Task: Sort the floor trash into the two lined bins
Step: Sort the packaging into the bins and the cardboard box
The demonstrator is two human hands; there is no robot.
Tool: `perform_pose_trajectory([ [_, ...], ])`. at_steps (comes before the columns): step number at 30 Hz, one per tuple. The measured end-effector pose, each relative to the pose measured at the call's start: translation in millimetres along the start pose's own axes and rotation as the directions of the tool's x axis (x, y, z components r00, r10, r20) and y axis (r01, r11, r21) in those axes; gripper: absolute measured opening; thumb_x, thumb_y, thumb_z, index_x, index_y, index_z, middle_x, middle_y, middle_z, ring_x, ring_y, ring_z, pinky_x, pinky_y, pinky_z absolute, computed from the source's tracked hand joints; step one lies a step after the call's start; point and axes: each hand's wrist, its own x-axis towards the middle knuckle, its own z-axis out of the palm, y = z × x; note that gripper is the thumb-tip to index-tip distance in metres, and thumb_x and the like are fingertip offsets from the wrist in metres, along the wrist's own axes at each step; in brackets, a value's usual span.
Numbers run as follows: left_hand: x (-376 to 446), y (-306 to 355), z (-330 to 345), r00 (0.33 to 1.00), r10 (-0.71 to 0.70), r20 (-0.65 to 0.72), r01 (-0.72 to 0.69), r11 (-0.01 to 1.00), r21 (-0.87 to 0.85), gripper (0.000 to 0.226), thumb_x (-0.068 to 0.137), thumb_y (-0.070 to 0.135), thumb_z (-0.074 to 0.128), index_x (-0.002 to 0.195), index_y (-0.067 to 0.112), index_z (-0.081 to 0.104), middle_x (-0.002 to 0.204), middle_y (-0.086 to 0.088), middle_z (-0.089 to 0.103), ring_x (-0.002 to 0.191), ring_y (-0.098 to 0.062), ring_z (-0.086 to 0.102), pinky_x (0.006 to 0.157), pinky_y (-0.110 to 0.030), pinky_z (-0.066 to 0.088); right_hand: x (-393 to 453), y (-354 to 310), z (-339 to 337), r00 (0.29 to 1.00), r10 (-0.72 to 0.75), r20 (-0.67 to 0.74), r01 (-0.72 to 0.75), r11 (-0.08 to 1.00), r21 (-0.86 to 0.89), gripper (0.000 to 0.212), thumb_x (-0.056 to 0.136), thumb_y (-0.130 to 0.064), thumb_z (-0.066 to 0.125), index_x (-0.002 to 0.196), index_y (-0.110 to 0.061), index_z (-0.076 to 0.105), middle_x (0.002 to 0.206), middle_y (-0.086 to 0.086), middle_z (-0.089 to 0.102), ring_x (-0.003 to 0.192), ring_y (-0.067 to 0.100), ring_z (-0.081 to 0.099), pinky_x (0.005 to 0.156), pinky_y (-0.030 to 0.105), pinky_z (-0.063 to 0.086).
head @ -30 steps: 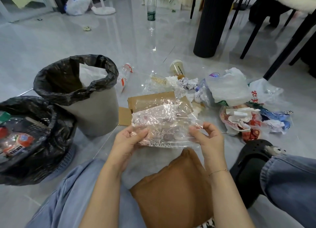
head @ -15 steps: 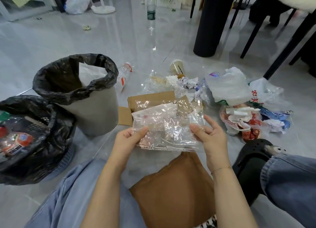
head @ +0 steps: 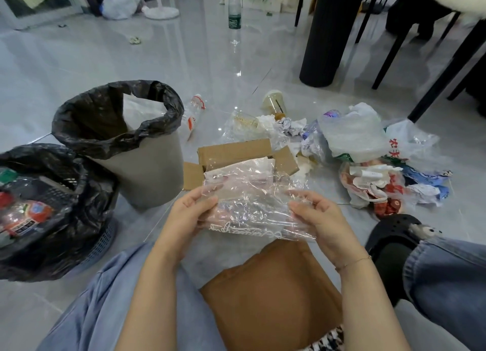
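Clear plastic bag (head: 247, 203): crinkled, held above the floor before the knees, left hand (head: 188, 214) and right hand (head: 319, 219) each pinching one side. Cardboard box (head: 236, 153): just behind it, flaps open. Grey bin (head: 147, 166) and basket bin (head: 52, 219): left, black-lined. Trash pile (head: 368, 161): right, on the floor.

A fat black table leg (head: 324, 32) stands on the shiny grey floor (head: 79, 61). Thin chair legs (head: 394, 48) are right of it. A white lamp base (head: 161, 12) sits far left of it.
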Motion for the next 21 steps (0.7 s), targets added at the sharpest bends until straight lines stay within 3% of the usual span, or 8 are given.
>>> perform_pose_trajectory([
  [2,3,-2,-5,1.0,-0.019,0.003,0.019,1.0,0.015,0.03,0.091,0.002,0.055,0.108,0.019,0.073,0.053,0.009,0.039,0.048,-0.007,0.032,0.045,-0.018,0.025,1,1,-3,1.0,-0.001,0.022,0.001,1.0,0.009,0.029,0.085,0.002,0.063,0.113,-0.007,0.066,0.08,0.004,0.07,0.068,0.01,0.065,0.075,0.026,0.055],
  [4,3,-3,-7,0.999,-0.034,-0.012,0.034,0.999,0.003,0.029,0.089,0.0,0.056,0.104,0.017,0.073,0.057,0.004,0.047,0.049,-0.009,0.035,0.047,-0.021,0.029,2,3,-5,0.999,-0.021,0.031,0.02,0.999,0.039,0.031,0.085,0.003,0.062,0.109,-0.014,0.069,0.074,0.003,0.067,0.066,0.012,0.062,0.071,0.025,0.055],
  [9,1,2,-3,0.985,-0.167,-0.046,0.155,0.969,-0.193,0.018,0.09,-0.002,0.05,0.087,0.007,0.066,0.071,-0.008,0.066,0.054,-0.015,0.062,0.047,-0.022,0.051,1,4,-2,0.995,0.029,0.1,-0.05,0.974,0.219,0.021,0.076,0.002,0.056,0.07,-0.01,0.073,0.078,0.014,0.067,0.063,0.023,0.066,0.056,0.029,0.058],
  [13,-1,5,-13,0.97,-0.212,0.119,0.241,0.895,-0.376,0.034,0.085,0.026,0.043,0.101,0.002,0.061,0.086,-0.022,0.071,0.062,-0.029,0.07,0.051,-0.028,0.057,-1,1,-7,0.99,0.004,0.14,-0.041,0.963,0.265,0.048,0.089,-0.004,0.032,0.06,-0.004,0.071,0.079,0.016,0.067,0.074,0.03,0.066,0.063,0.038,0.056],
  [16,3,3,-16,0.959,-0.233,0.164,0.273,0.915,-0.297,0.063,0.093,0.061,0.033,0.121,0.01,0.059,0.11,-0.024,0.068,0.09,-0.039,0.069,0.069,-0.038,0.061,1,-2,-8,0.994,0.022,0.103,-0.018,0.999,-0.037,0.042,0.088,-0.034,0.054,0.075,0.001,0.074,0.085,0.019,0.071,0.074,0.025,0.065,0.067,0.03,0.056],
  [17,5,2,-12,0.96,-0.22,0.171,0.263,0.921,-0.287,0.068,0.088,0.068,0.042,0.128,0.014,0.054,0.118,-0.023,0.066,0.102,-0.041,0.066,0.079,-0.042,0.059,1,-2,-7,0.997,0.012,0.076,0.002,0.983,-0.181,0.032,0.083,-0.032,0.068,0.078,-0.002,0.075,0.085,0.018,0.072,0.073,0.022,0.065,0.067,0.026,0.055],
  [19,6,-1,0,0.979,-0.151,0.14,0.191,0.92,-0.342,0.089,0.071,0.063,0.071,0.142,0.018,0.04,0.129,-0.02,0.06,0.115,-0.041,0.06,0.093,-0.047,0.053,1,0,1,0.999,-0.036,0.013,0.038,0.945,-0.324,0.009,0.075,-0.014,0.079,0.079,-0.007,0.076,0.083,0.015,0.072,0.07,0.019,0.061,0.065,0.021,0.052],
  [21,6,-5,15,0.994,-0.032,0.104,0.071,0.915,-0.396,0.094,0.07,0.047,0.081,0.146,0.02,0.032,0.135,-0.019,0.056,0.121,-0.038,0.057,0.099,-0.05,0.048,-1,3,10,0.993,-0.113,-0.028,0.097,0.936,-0.338,0.008,0.072,-0.006,0.079,0.078,-0.012,0.076,0.082,0.012,0.073,0.07,0.017,0.058,0.065,0.021,0.052],
])
